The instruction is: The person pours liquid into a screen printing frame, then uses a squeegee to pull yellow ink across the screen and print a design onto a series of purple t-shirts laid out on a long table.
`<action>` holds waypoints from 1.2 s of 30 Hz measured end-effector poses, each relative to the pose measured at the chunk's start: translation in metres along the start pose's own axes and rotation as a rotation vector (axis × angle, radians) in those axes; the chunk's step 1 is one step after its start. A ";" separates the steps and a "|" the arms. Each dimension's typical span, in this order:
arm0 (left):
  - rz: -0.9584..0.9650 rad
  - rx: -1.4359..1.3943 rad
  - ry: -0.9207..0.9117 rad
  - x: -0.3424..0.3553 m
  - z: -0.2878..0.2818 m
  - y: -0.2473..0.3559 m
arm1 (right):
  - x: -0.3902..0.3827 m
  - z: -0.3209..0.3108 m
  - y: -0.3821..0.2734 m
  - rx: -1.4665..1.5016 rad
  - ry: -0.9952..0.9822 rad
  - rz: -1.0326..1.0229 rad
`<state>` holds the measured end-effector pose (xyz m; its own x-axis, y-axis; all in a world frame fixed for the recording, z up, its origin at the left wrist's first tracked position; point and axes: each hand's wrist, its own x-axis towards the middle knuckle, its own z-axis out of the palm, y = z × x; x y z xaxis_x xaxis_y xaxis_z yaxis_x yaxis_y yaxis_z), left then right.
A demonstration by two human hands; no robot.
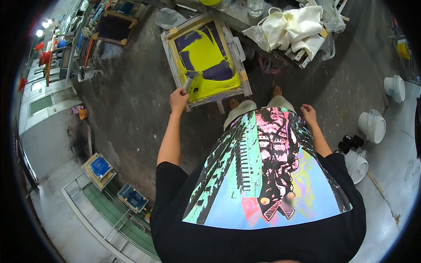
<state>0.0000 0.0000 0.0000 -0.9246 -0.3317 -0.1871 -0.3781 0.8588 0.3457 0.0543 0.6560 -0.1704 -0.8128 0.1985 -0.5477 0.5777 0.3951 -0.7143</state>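
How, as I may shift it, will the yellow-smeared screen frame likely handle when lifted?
The screen frame is probably stiff, judging by its straight bars. Its near edge may feel slippery, being smeared with yellow ink.

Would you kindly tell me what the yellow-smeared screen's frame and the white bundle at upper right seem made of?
Frame: probably wood, matte and stained, judging by its pale, plank-like bars. White bundle: likely cloth, matte, given its soft, draping folds; the fibre is unclear.

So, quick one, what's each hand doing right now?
Left hand: closed, holding a grey scraper at the yellow-smeared frame.
Right hand: fingers curled, nothing visible in it; can't tell if fully closed.
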 end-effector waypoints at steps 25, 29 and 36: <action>-0.248 -0.790 0.138 -0.001 0.082 0.092 | -0.034 0.007 -0.359 0.238 -0.266 -0.635; -0.316 -0.523 0.440 0.009 0.062 0.012 | 0.050 0.019 -0.452 0.304 0.250 -1.090; -0.312 -0.288 0.456 -0.010 0.076 0.066 | 0.134 0.059 -0.494 0.067 0.192 -1.012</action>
<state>-0.0125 0.0895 -0.0453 -0.6715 -0.7377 0.0704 -0.5717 0.5762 0.5841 -0.3357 0.4348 0.0836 -0.9156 -0.0574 0.3981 -0.3855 0.4071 -0.8280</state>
